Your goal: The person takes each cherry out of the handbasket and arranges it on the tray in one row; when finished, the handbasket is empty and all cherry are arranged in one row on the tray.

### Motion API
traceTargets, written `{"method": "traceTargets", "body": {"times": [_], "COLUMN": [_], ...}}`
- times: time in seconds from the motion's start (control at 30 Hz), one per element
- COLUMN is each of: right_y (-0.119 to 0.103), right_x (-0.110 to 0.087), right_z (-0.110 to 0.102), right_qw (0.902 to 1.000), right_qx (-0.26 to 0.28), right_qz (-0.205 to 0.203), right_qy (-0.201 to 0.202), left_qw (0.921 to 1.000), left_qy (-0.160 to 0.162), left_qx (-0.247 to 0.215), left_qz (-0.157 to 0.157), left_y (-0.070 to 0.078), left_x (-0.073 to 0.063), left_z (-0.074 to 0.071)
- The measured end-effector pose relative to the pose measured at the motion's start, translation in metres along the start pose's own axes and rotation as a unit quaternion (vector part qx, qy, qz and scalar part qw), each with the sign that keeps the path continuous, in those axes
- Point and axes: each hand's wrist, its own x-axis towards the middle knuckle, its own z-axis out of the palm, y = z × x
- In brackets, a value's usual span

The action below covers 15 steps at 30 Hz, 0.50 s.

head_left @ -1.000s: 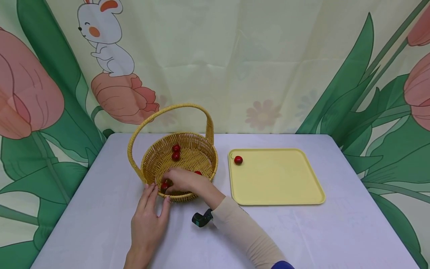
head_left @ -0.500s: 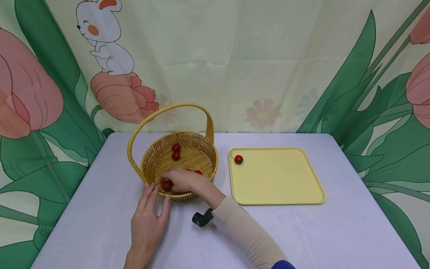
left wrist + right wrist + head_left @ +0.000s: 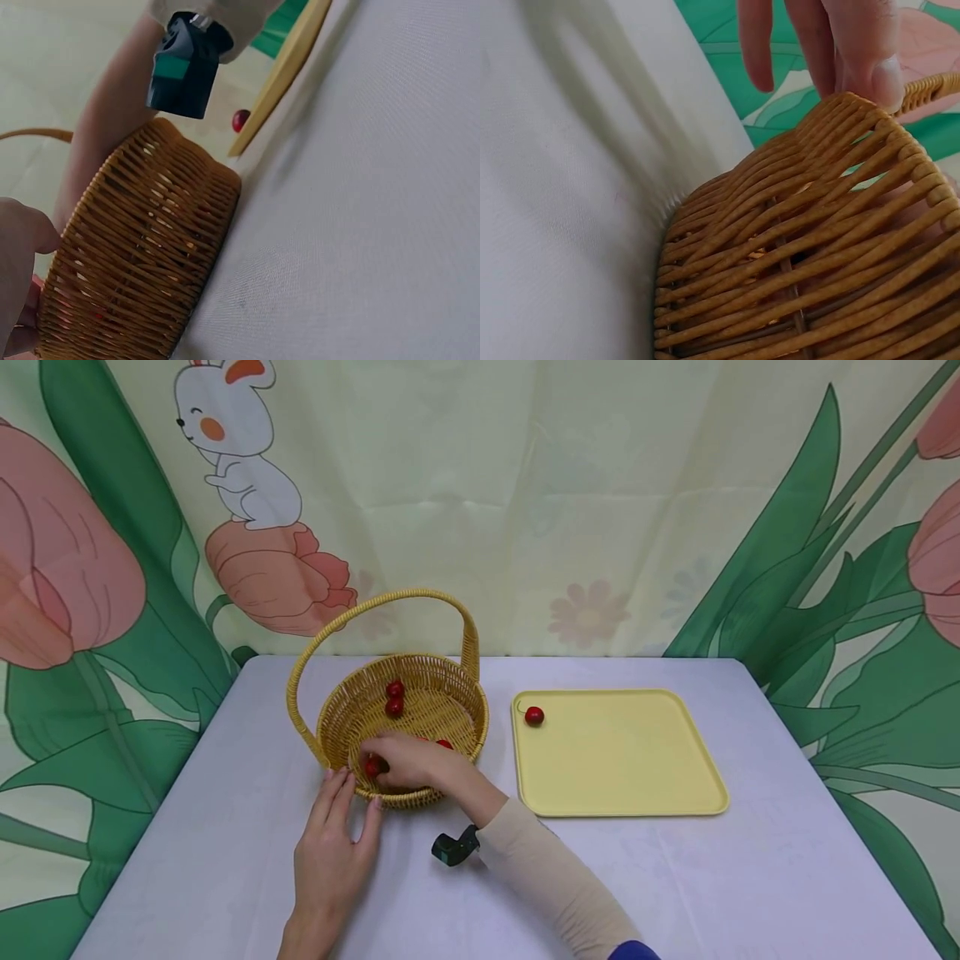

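Observation:
A woven wicker basket (image 3: 468,718) with a tall arched handle stands on the table. My left hand (image 3: 330,852) rests at its near-left rim, fingers straight; the right wrist view shows those fingertips (image 3: 889,82) touching the rim. Inside the basket, my right hand (image 3: 408,762) is bent down with its fingers curled at a dark red cherry (image 3: 372,767), pinching it near the front wall. Two more cherries (image 3: 394,707) lie toward the back of the basket. Another cherry (image 3: 444,744) peeks out behind the right hand. From both wrists, the basket's side hides the right fingers.
Right of the basket lies a pale yellow tray (image 3: 622,760) with one stemmed cherry (image 3: 534,716) in its far-left corner. A black wrist camera (image 3: 453,849) juts from the right sleeve. A printed curtain (image 3: 450,527) hangs behind the white-covered table (image 3: 735,893).
The right fingers shift slightly around the cherry at the basket's front, and that cherry turns and moves a little. The left hand, basket and tray stay put.

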Motion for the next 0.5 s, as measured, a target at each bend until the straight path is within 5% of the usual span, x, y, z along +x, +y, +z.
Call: {"method": "traceTargets", "body": {"times": [0.5], "right_y": [0.004], "right_x": [-0.022], "right_z": [-0.019], "right_qw": [0.9946], "right_qx": [0.042], "right_qz": [0.004], "right_qy": [0.094], "left_qw": [1.0000], "left_qy": [0.009], "left_qx": [-0.003], "left_qz": [0.000], "left_y": [-0.001], "left_x": [-0.001], "left_z": [0.002]}}
